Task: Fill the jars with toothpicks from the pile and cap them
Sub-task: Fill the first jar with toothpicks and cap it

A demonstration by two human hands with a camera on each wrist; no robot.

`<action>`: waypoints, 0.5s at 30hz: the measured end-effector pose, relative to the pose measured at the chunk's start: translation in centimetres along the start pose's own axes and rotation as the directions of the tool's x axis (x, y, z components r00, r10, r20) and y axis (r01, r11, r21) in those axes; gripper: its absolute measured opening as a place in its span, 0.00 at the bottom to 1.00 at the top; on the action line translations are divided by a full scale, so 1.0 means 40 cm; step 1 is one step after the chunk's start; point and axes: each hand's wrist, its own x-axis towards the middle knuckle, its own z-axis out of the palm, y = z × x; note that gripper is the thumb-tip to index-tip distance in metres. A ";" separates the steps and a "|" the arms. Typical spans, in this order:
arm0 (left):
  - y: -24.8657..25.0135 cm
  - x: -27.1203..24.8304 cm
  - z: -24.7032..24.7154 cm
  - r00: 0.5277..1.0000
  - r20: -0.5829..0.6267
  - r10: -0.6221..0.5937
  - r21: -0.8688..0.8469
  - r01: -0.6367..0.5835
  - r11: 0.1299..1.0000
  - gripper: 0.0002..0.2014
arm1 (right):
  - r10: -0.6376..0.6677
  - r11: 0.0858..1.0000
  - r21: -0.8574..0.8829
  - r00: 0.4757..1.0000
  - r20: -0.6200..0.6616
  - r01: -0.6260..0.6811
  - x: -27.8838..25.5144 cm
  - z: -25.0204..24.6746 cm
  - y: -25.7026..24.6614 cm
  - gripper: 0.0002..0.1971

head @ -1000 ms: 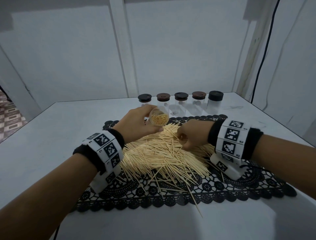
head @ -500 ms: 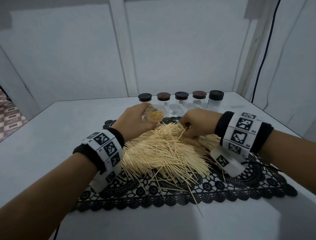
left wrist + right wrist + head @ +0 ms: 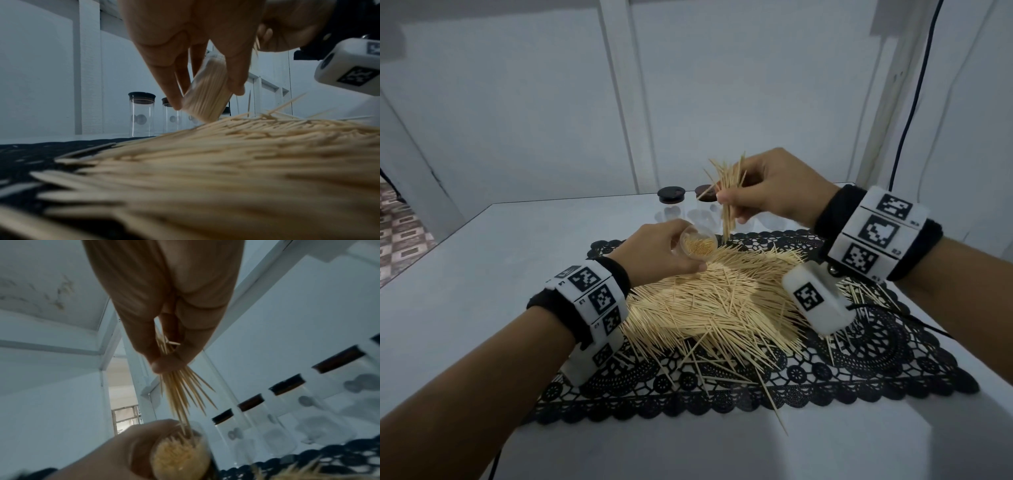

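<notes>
My left hand (image 3: 667, 251) grips a clear jar (image 3: 698, 245) tilted over the far edge of the toothpick pile (image 3: 722, 301); the jar (image 3: 206, 91) is packed with toothpicks. My right hand (image 3: 767, 192) is raised above and right of the jar's mouth, pinching a bunch of toothpicks (image 3: 727, 202) that hang point down. Seen from the right wrist, the bunch (image 3: 183, 392) has its lowest tips at the rim of the jar (image 3: 180, 456). The pile lies on a black lace mat (image 3: 859, 363).
A row of capped clear jars (image 3: 287, 400) stands along the far side of the white table (image 3: 482, 274), behind the mat; two of them (image 3: 671, 205) show left of my right hand. Stray toothpicks lie on the mat's front part. A dark cable hangs at the right wall.
My right hand has lifted off the pile with a bunch of toothpicks and now holds it above the jar's mouth. The left hand has kept the jar in about the same place.
</notes>
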 end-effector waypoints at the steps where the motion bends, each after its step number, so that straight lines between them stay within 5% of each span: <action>1: 0.001 -0.001 0.000 1.000 0.003 0.007 0.000 -0.007 1.000 0.27 | -0.015 0.999 0.028 1.000 -0.013 0.016 0.003 0.008 -0.005 0.07; 15: 0.022 -0.009 -0.003 1.000 0.008 0.004 -0.061 -0.003 0.998 0.25 | -0.098 0.995 -0.042 0.992 -0.083 0.094 0.001 0.094 0.034 0.06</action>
